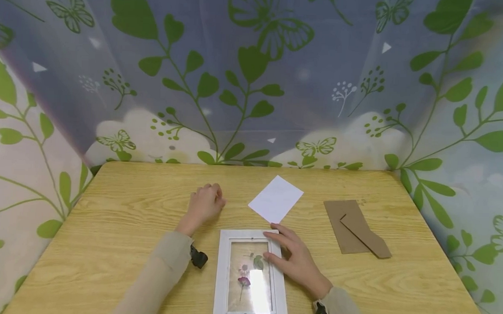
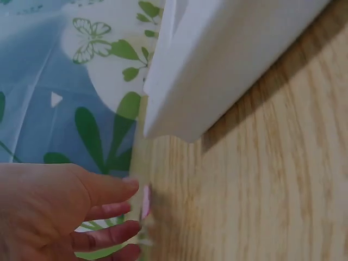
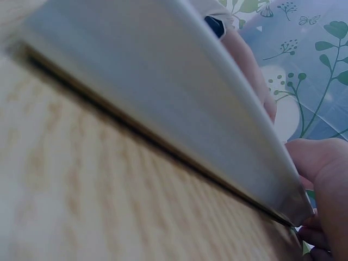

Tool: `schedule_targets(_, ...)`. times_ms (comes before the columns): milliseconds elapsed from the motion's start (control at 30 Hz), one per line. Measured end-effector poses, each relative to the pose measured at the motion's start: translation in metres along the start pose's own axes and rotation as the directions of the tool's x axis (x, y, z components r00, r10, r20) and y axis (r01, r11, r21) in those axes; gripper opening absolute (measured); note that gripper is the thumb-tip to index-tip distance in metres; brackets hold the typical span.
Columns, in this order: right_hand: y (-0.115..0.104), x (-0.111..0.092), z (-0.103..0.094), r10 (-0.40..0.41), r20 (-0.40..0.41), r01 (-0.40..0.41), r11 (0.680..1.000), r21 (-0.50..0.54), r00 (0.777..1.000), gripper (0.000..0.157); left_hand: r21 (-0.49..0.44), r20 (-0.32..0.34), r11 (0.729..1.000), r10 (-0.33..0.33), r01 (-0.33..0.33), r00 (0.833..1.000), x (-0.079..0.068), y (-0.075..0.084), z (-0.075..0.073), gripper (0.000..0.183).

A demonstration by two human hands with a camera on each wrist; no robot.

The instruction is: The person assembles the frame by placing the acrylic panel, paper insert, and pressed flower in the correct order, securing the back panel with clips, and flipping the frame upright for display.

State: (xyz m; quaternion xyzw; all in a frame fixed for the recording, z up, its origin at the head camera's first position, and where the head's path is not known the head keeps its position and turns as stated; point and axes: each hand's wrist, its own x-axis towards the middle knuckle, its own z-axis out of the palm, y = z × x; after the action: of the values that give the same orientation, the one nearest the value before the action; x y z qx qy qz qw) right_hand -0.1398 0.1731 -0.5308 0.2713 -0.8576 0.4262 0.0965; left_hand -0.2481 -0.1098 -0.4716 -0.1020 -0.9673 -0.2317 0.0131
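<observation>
A white picture frame [image 1: 222, 276] lies at the table's front middle, with pressed flowers [image 1: 244, 281] behind its clear pane and a bright glare on the lower right. My right hand [image 1: 293, 258] grips the frame's far right corner. In the right wrist view, the thumb is along the frame's edge and the other fingers are low around the corner. My left hand [image 1: 205, 202] is over the table beyond the frame's left side, fingers loosely bent. In the left wrist view a small pink piece [image 2: 145, 202] shows just past its fingertips.
A blank white card [image 1: 276, 198] lies behind the frame. To the right is a brown backing board [image 1: 349, 227] with its stand leg [image 1: 367, 237] angled across it. A leaf-patterned cloth [image 1: 254, 83] hangs behind and beside the wooden table [image 1: 129, 194].
</observation>
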Motion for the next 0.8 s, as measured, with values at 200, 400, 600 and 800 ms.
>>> schedule_targets(200,0.0,0.0,0.0,0.008,0.004,-0.008,1.0,0.002,1.0,0.047,-0.033,0.047,0.998,-0.05,0.051,0.998,0.007,-0.008,0.007,0.024)
schedule_targets(400,0.001,0.0,0.0,-0.001,0.001,0.001,1.0,-0.003,1.0,0.048,-0.076,0.063,0.994,-0.07,0.075,0.996,0.008,-0.007,0.009,0.019)
schedule_targets(600,0.001,0.0,0.0,0.002,0.006,-0.002,1.0,-0.001,1.0,0.048,-0.11,0.068,0.991,-0.065,0.073,0.996,0.007,-0.005,0.009,0.015)
schedule_targets(800,0.0,0.0,0.0,0.016,0.011,-0.016,1.0,-0.004,1.0,0.048,-0.155,0.035,0.988,-0.004,0.01,0.999,0.008,-0.008,0.014,0.013)
